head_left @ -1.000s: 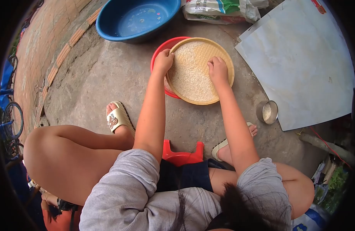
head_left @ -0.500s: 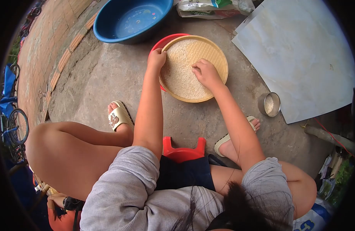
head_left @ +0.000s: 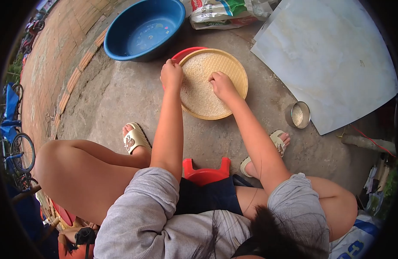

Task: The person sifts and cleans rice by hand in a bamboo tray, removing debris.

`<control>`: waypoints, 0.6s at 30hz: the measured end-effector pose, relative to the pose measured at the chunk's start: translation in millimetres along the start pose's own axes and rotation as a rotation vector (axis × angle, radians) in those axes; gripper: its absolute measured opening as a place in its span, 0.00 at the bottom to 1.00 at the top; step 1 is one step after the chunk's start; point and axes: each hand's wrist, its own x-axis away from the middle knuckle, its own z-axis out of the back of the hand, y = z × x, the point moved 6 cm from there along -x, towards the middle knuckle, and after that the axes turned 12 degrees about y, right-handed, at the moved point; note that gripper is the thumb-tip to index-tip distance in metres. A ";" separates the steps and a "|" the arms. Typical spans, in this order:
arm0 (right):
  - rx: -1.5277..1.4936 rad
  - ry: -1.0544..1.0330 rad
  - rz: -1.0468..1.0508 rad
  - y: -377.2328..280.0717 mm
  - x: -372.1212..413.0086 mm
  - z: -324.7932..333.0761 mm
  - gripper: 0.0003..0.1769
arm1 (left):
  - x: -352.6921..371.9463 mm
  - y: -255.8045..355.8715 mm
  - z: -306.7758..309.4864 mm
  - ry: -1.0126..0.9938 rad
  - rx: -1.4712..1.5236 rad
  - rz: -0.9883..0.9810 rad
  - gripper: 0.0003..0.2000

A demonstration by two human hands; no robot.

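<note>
A round woven bamboo tray (head_left: 237,71) rests over a red basin (head_left: 191,52), most of which it hides. Pale grains like rice (head_left: 199,93) cover the tray's left and lower parts, and woven bamboo shows at the upper right. At the tray's left edge is my left hand (head_left: 171,77), fingers curled together above the basin's side; whatever they hold, if anything, is hidden. My right hand (head_left: 223,86) is over the grains near the tray's middle, thumb and fingers pinched together. Anything between those fingertips is too small to make out.
A large blue basin (head_left: 121,47) stands at upper left, beside a printed sack (head_left: 225,15). Right of the tray lies a pale flat sheet (head_left: 328,64), with a metal bowl holding grains (head_left: 298,115) near it. A red stool (head_left: 206,175) is below me.
My left hand has shifted off its grip on the tray's rim, leftward over the red basin. My right hand stays pinched above the grains. The whole view has shifted slightly.
</note>
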 end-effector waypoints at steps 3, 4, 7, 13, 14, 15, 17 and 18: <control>-0.168 0.119 -0.126 -3.6 -8.9 18.1 0.04 | 13.1 45.7 12.3 0.109 0.254 0.016 0.10; -0.282 0.217 -0.226 -4.4 -14.3 25.9 0.04 | 19.4 59.8 9.4 0.109 0.434 0.050 0.09; -0.480 0.398 -0.257 -34.3 -33.1 57.5 0.04 | 51.3 104.8 -18.0 -0.294 1.035 0.317 0.15; -0.334 0.652 0.041 -72.0 -51.7 119.9 0.03 | 83.5 195.3 21.1 -0.754 1.608 0.953 0.19; -0.317 0.734 0.088 -76.4 -48.7 129.6 0.03 | 83.0 197.4 13.2 -0.773 1.612 0.947 0.19; -0.289 0.736 0.094 -77.1 -45.5 137.7 0.05 | 80.7 200.2 3.3 -0.823 1.662 0.845 0.18; -0.454 0.899 0.014 -67.8 -43.2 150.7 0.08 | 86.0 219.2 3.2 -0.863 1.669 0.705 0.18; -0.631 1.049 -0.067 -57.7 -38.4 158.9 0.11 | 95.3 226.3 1.4 -0.856 1.630 0.668 0.18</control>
